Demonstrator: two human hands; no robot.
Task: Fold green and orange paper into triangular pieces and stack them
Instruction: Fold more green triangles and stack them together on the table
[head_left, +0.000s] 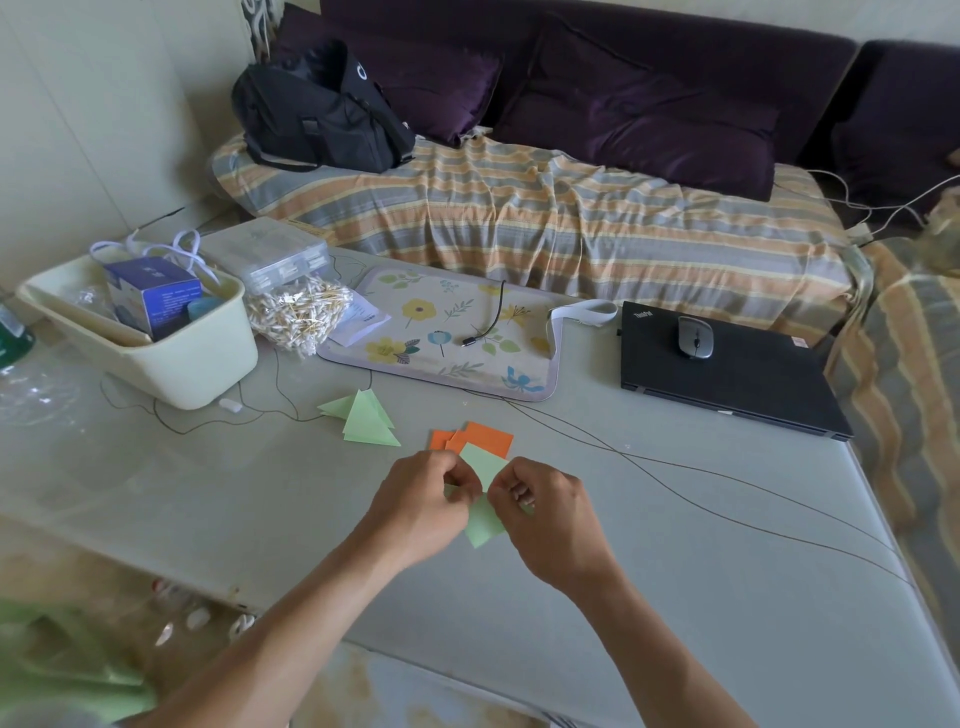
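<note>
A: What are the hands doing in the head view?

B: The left hand (423, 501) and right hand (545, 512) both pinch one light green paper sheet (484, 496) just above the tabletop (675, 597), toward the middle of its near half. One corner of it points away, another toward the person.

A: And the other paper?

B: Orange paper squares (480, 436) lie overlapped just beyond the hands. Folded green triangles (363, 418) sit stacked to their left, nearer the cream plastic bin (156, 358). At the far edge lie a floral mat (447, 338) and a closed black laptop (737, 374) with a grey mouse (695, 336) on it.
</note>
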